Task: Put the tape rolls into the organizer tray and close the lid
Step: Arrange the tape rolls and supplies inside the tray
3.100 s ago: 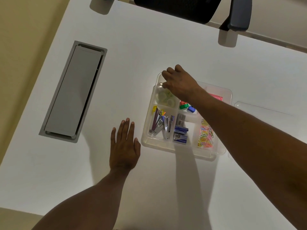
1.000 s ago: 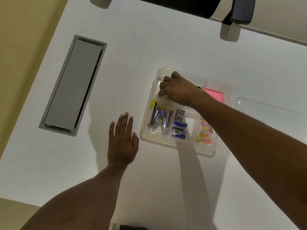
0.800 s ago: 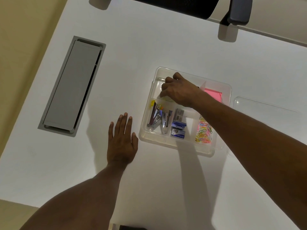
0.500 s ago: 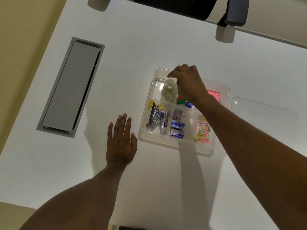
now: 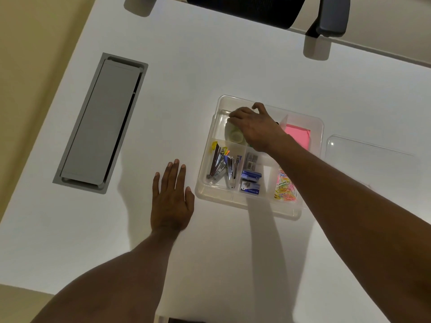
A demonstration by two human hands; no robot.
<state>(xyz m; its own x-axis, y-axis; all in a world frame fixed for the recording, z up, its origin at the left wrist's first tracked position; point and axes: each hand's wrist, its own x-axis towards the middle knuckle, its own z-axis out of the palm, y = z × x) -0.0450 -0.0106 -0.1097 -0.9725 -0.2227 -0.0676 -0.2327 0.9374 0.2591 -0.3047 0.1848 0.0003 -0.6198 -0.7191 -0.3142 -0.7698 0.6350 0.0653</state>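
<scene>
The tape rolls lie in the far-left compartment of the clear organizer tray, pale and translucent, partly covered by my right hand. That hand reaches in from the right, palm down, fingers curled over the rolls; whether they grip a roll or only rest on it I cannot tell (the fingertips are hidden behind the knuckles).

Other compartments hold staplers at near left, blue staple boxes in the near middle, coloured paper clips at near right, and a pink note pad at far right. My forearm crosses over the right part of the tray.

The clear lid lies flat on the white counter, just beside the tray's right edge, off the tray.

My left hand rests flat on the counter, fingers spread slightly and holding nothing, just beside the tray's near-left corner.

Further left, a grey cable hatch is set into the counter. A dark chair stands at the far edge.
</scene>
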